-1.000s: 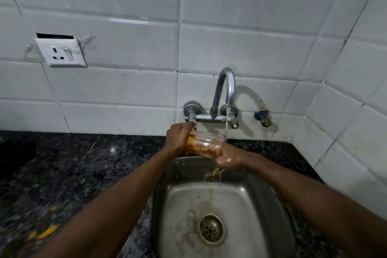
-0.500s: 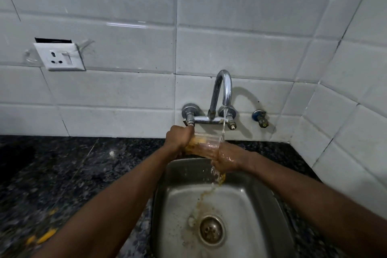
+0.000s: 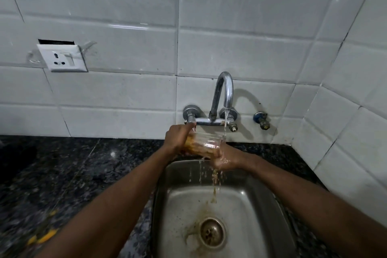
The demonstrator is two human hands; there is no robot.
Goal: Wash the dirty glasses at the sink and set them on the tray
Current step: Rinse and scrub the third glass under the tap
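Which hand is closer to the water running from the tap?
Right. The right hand is directly under the water stream, at the open end of the glass; the left hand grips the other end, off to the stream's left.

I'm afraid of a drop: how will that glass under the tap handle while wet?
Probably slippery: water from the tap runs over the glass and the right hand. Likely rigid but breakable: clear, held sideways over a steel sink. The left hand gripping its base should steady it.
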